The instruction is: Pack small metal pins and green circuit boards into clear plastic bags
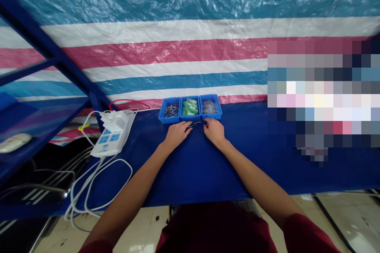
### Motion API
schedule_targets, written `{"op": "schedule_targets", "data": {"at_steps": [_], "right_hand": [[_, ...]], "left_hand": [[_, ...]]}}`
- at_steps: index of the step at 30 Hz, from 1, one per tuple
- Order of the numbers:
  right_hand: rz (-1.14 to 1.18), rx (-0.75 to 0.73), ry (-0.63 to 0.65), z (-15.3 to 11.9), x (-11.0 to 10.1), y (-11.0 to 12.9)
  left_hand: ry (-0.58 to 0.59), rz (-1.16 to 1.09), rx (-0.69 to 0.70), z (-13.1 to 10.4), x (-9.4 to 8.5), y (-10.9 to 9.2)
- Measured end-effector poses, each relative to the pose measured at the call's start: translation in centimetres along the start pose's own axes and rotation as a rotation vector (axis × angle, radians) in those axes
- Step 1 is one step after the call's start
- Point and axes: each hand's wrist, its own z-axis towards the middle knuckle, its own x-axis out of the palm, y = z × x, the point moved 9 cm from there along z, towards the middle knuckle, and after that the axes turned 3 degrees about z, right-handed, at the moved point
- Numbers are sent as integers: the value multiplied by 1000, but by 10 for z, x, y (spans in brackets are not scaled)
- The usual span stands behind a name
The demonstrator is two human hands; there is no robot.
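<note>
Three small blue bins stand side by side at the back of the blue table. Small metal pieces (171, 110) fill the left bin, green packets (190, 106) the middle one, and clear packets (209, 106) the right one. Just in front of them, my left hand (178, 133) and my right hand (214, 130) rest near each other. A thin, dark and silvery item (195, 123) spans between my fingertips, with my left fingers closed on its one end and my right fingers on its other. Its exact shape is too small to tell.
A white power strip (103, 146) with plugged-in chargers lies at the left, its white cables looping over the table (190, 178) edge. A striped sheet (178, 55) hangs behind. A white mouse (14, 142) sits far left. The right side is pixelated.
</note>
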Motion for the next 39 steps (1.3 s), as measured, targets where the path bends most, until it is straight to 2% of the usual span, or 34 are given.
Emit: {"op": "schedule_targets", "data": {"at_steps": [5, 11, 14, 17, 23, 30, 39], "right_hand": [[-67, -48, -10, 1, 3, 1], [-135, -30, 23, 2, 8, 3], [-161, -9, 12, 2, 5, 5], [-138, 14, -54, 1, -5, 5], [92, -106, -178, -6, -22, 17], [420, -345, -126, -12, -19, 33], [611, -322, -109, -11, -19, 30]], "left_hand": [[9, -24, -24, 1, 3, 3], [7, -12, -10, 1, 4, 3], [1, -25, -4, 1, 3, 2], [-46, -52, 3, 0, -2, 1], [-244, -190, 36, -6, -24, -4], [-388, -312, 184, -11, -33, -8], [-446, -469, 170, -10, -39, -1]]}}
